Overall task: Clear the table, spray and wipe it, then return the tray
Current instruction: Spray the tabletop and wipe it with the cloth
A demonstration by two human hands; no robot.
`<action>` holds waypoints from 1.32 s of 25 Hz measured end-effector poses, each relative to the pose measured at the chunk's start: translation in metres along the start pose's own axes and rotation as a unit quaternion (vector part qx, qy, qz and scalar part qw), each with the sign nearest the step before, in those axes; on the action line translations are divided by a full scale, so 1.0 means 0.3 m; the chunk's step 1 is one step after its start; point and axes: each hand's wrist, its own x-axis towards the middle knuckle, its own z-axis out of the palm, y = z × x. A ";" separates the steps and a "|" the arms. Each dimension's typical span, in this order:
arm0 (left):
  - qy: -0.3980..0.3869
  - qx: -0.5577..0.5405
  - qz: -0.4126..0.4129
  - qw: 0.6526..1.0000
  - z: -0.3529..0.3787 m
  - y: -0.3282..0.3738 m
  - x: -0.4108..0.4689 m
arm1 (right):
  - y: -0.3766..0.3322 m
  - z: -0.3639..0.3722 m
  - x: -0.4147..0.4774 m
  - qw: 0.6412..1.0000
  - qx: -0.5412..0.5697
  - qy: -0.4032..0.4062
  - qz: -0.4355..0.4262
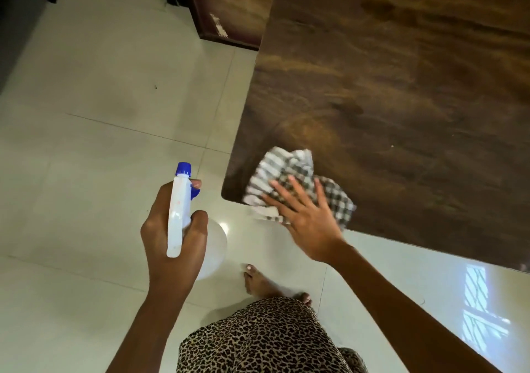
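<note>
A dark wooden table (401,91) fills the upper right, its near left corner rounded. On that corner lies a crumpled grey-and-white checked cloth (289,169), partly hanging over the edge. My right hand (304,215) presses flat on the cloth with straight, spread fingers. Left of the table, over the floor, my left hand (169,229) grips a white spray bottle (179,209) with a blue nozzle, fingers curled round its neck and trigger. No tray is in view.
Pale glossy floor tiles (100,132) spread to the left and below the table. A dark wooden cabinet (226,5) stands beyond the table's far left corner. My bare foot (258,281) and leopard-print skirt (258,341) are close to the table's near edge.
</note>
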 end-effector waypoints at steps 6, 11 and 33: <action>0.006 -0.019 -0.002 1.000 -0.042 -0.040 0.032 | 0.207 -0.098 0.159 0.943 0.112 -0.016 0.313; 0.011 -0.051 -0.025 0.998 -0.065 -0.072 0.024 | -0.093 -0.133 0.436 0.992 0.010 -0.025 0.124; 0.053 -0.051 -0.001 0.997 -0.003 0.087 0.215 | 0.052 -0.060 0.211 0.999 -0.028 -0.002 -0.018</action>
